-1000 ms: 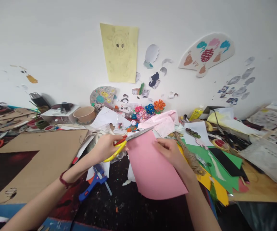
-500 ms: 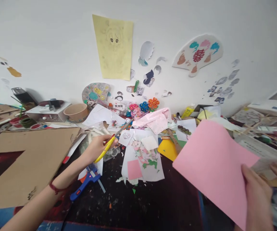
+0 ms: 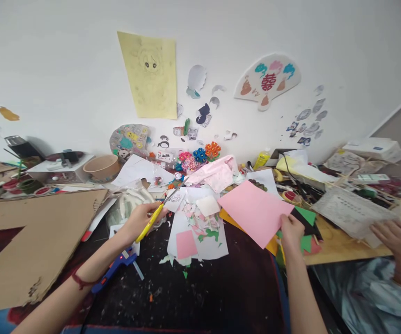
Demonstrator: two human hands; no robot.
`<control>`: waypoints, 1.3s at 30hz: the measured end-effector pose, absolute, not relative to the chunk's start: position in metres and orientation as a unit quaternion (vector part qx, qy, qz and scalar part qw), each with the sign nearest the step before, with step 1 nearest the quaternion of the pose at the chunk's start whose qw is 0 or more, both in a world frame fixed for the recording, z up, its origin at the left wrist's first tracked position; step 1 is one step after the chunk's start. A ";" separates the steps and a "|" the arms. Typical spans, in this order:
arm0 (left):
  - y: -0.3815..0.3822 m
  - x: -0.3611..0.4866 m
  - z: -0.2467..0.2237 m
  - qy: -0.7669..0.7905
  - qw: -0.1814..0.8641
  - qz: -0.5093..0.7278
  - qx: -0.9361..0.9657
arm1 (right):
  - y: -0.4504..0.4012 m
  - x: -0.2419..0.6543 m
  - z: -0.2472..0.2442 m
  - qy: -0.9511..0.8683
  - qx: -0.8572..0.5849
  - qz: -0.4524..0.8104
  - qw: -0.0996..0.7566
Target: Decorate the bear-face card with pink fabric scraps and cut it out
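My left hand (image 3: 142, 221) is closed around yellow-handled scissors (image 3: 151, 222), whose metal blades point up and away toward the middle of the table. In my right hand (image 3: 292, 230) is a sheet of pink paper (image 3: 252, 209), pinched at its right corner and held above the table. Between the hands lies a white sheet (image 3: 217, 248) strewn with pink, white and green paper scraps (image 3: 205, 225). A small pink square (image 3: 186, 244) rests on it. Below my left forearm sits a blue glue gun (image 3: 117, 266), partly hidden by the arm.
Cut cardboard (image 3: 43, 246) covers the left side. A round tan bowl (image 3: 101, 168), beaded flowers (image 3: 200, 157) and pink cloth (image 3: 212, 172) stand along the wall. At the right, another person's hand (image 3: 398, 236) touches a white panel with wooden sticks (image 3: 353, 211). Green paper (image 3: 305, 216) lies nearby.
My right hand has moved left and away from me with the pink paper, which now lies lower and flatter in view. The scissors stay in my left hand. The view has shifted slightly right.
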State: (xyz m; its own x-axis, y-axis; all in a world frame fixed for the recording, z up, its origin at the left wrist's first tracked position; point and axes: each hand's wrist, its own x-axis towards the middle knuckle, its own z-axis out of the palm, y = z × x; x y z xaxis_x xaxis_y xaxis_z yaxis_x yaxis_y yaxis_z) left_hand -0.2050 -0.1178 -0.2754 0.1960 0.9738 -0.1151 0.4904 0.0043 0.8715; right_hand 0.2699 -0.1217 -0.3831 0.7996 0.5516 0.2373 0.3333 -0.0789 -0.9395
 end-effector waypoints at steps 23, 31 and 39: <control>-0.018 -0.252 -0.305 0.727 0.063 0.111 0.675 | -0.169 0.088 -0.366 -0.671 -0.562 0.321 0.361; -0.016 -0.264 -0.318 0.719 0.027 0.026 0.694 | -0.165 0.039 -0.385 -0.737 -0.578 0.245 0.250; -0.089 -0.168 -0.344 0.499 0.054 0.006 0.865 | -0.137 0.031 -0.377 -0.746 -0.579 0.213 0.250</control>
State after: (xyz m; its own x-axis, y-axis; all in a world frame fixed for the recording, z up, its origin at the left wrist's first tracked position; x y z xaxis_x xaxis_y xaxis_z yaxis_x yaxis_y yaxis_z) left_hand -0.1685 -0.0892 -0.3436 0.5028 0.8633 -0.0430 0.8619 -0.4969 0.1005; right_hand 0.0306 -0.1375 -0.3765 -0.2051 0.9705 0.1271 0.7572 0.2396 -0.6076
